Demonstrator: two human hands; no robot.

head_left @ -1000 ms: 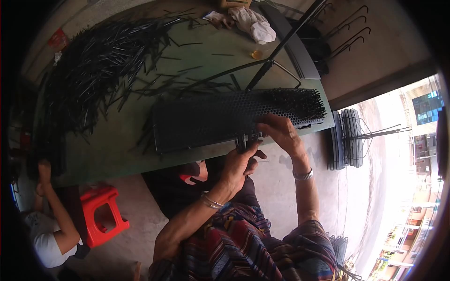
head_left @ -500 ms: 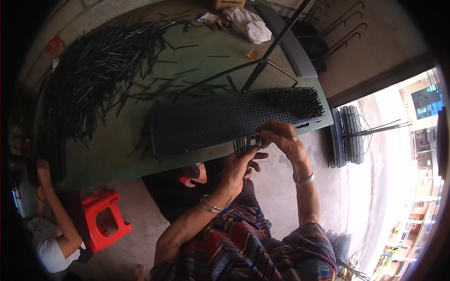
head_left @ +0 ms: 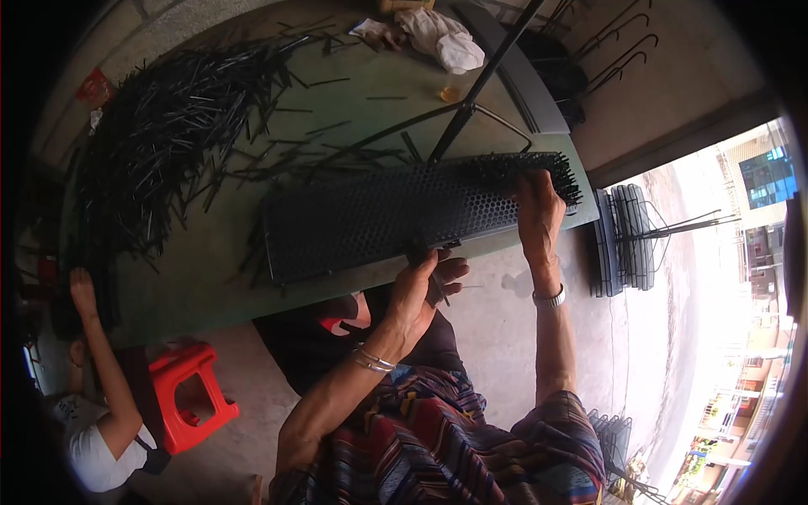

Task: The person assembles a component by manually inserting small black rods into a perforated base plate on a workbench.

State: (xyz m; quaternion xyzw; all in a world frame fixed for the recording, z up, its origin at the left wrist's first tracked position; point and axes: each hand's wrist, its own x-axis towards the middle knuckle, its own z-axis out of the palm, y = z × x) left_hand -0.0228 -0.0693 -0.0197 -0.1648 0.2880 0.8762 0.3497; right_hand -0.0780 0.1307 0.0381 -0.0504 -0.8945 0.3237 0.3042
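Note:
A long dark tray (head_left: 353, 223) full of small holes lies along the near edge of the green table. Short black sticks (head_left: 484, 171) stand upright, crowded in the holes at its right end. My left hand (head_left: 408, 299), below the tray's front edge, is closed around a bundle of black sticks (head_left: 418, 252), mostly hidden by the fingers. My right hand (head_left: 539, 215) reaches over the right part of the tray, fingertips pinched together among the standing sticks. Whatever is between those fingertips is hidden.
A large heap of loose black sticks (head_left: 160, 143) covers the left of the green table (head_left: 202, 290). Behind the tray rises a black metal stand (head_left: 459, 118). White cloth (head_left: 442, 40) lies at the back. A co-worker's hand (head_left: 82, 293) rests at the left edge, near a red stool (head_left: 192, 396).
My right hand has moved from beside my left hand, up and right onto the standing sticks. The bundle in my left hand has tilted, showing less above the fingers.

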